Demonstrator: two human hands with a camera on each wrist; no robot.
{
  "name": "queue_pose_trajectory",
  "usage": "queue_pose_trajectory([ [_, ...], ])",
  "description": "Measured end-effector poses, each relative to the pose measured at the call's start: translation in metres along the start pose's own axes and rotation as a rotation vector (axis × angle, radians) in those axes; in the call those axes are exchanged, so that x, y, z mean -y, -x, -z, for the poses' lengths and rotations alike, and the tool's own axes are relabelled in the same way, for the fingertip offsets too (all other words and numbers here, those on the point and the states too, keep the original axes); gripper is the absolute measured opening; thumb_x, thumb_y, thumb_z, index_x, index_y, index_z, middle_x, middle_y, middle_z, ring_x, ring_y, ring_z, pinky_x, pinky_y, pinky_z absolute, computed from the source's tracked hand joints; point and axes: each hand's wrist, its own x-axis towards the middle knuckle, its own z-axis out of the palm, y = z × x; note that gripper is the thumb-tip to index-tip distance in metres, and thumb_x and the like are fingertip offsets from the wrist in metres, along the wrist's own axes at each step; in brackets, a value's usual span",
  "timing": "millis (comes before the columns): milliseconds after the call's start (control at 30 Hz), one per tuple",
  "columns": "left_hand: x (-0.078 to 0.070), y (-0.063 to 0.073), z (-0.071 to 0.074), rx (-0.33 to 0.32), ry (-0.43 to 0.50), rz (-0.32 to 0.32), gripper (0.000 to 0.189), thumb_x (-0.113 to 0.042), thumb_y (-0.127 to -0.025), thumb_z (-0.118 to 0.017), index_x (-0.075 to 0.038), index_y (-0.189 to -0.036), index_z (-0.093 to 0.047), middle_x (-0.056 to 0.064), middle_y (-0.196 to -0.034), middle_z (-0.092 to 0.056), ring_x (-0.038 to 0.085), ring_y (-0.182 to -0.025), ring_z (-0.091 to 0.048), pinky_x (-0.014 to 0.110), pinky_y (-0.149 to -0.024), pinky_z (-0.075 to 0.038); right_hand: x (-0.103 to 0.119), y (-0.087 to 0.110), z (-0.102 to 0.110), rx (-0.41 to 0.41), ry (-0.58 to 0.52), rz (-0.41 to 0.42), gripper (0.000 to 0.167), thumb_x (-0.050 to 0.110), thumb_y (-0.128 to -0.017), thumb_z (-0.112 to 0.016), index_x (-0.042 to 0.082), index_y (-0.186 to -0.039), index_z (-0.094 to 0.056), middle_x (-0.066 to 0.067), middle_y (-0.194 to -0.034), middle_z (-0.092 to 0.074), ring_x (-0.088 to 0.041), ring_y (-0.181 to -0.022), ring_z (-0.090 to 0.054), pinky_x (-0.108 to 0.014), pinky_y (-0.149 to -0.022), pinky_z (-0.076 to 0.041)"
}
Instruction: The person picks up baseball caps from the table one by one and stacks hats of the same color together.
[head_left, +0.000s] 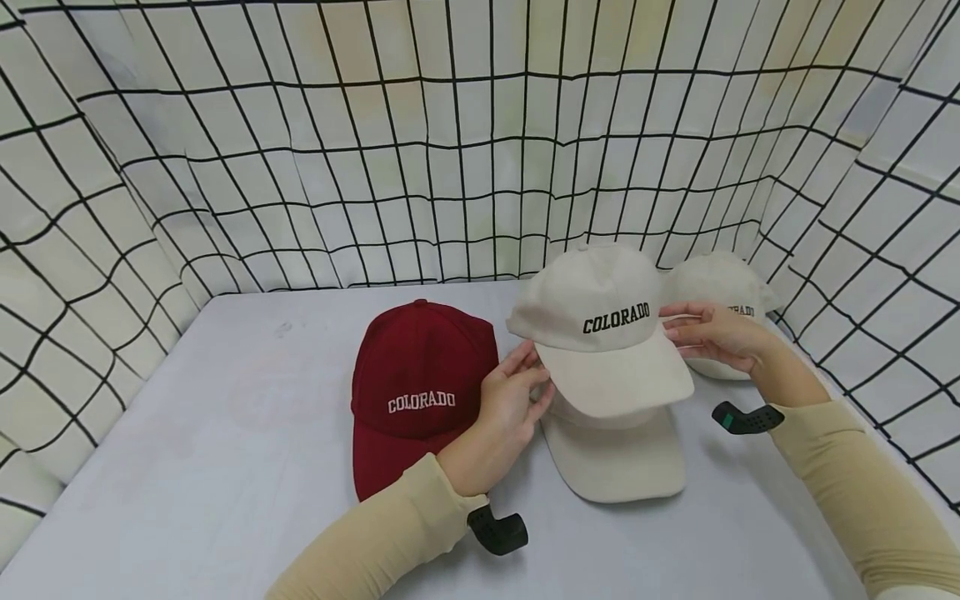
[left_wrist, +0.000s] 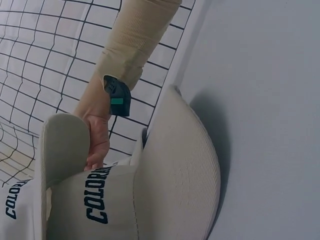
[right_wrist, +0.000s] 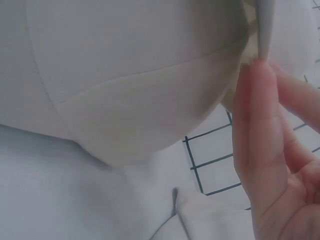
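Observation:
An off-white baseball cap (head_left: 600, 304) with black COLORADO lettering is held up above another off-white cap (head_left: 615, 467), whose brim sticks out below it. On its left side, my left hand (head_left: 510, 408) holds the lower edge of the upper cap. The right hand (head_left: 712, 333) pinches its opposite edge, and the fingers (right_wrist: 260, 115) show on the rim in the right wrist view. Lettering on the lower cap (left_wrist: 180, 165) is visible in the left wrist view. Beside the left hand lies a dark red cap (head_left: 420, 358) with white COLORADO lettering.
Another off-white cap (head_left: 716, 279) sits behind the right hand, at the back right. All stand on a white-covered table (head_left: 187, 450). Black netting (head_left: 465, 150) over white sheeting rises at the back and both sides.

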Motion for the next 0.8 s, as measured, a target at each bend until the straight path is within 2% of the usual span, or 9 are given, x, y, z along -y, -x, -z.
queue_pose_trajectory([
  [200,0.003,0.002,0.0,0.0,0.004,0.0,0.054,0.014,-0.092,-0.056,-0.004,-0.143,-0.058,0.007,-0.124,-0.054,0.018,-0.11,-0.054,0.032,-0.085,-0.051,-0.004,0.0,0.001,0.009,0.005,0.007,0.029,-0.001,-0.102,-0.059,0.015,-0.125,-0.054,0.004,-0.113,-0.065,-0.01,-0.099,-0.067,-0.027,-0.083,-0.057],
  [400,-0.003,0.004,-0.003,0.006,0.017,-0.01,0.052,0.013,-0.092,-0.055,-0.002,-0.142,-0.058,0.008,-0.126,-0.052,0.019,-0.112,-0.052,0.031,-0.084,-0.05,-0.004,0.001,0.0,0.001,-0.039,0.0,0.026,0.001,-0.103,-0.059,0.021,-0.118,-0.059,0.004,-0.109,-0.069,-0.009,-0.096,-0.069,-0.026,-0.081,-0.058],
  [633,-0.005,-0.005,-0.007,-0.018,0.056,0.008,0.054,0.014,-0.093,-0.054,-0.001,-0.145,-0.055,0.009,-0.132,-0.05,0.02,-0.111,-0.053,0.029,-0.083,-0.049,-0.005,-0.005,-0.004,0.009,-0.101,0.004,0.03,0.002,-0.105,-0.055,0.006,-0.134,-0.047,0.005,-0.111,-0.071,-0.008,-0.099,-0.069,-0.025,-0.084,-0.057],
  [700,-0.005,-0.007,-0.008,-0.026,0.071,0.014,0.055,0.014,-0.093,-0.053,-0.001,-0.146,-0.054,0.009,-0.131,-0.05,0.02,-0.109,-0.053,0.028,-0.081,-0.049,-0.006,-0.006,-0.005,0.004,-0.153,0.005,0.026,0.001,-0.105,-0.054,0.007,-0.13,-0.053,0.004,-0.11,-0.071,-0.009,-0.098,-0.07,-0.025,-0.083,-0.057],
  [800,-0.004,-0.008,-0.009,-0.043,0.08,0.029,0.055,0.015,-0.093,-0.053,-0.001,-0.145,-0.054,0.008,-0.128,-0.05,0.02,-0.105,-0.053,0.027,-0.081,-0.049,-0.008,-0.007,-0.006,-0.008,-0.237,-0.005,0.025,-0.003,-0.104,-0.053,0.013,-0.114,-0.069,0.001,-0.106,-0.073,-0.01,-0.093,-0.071,-0.024,-0.08,-0.058],
])
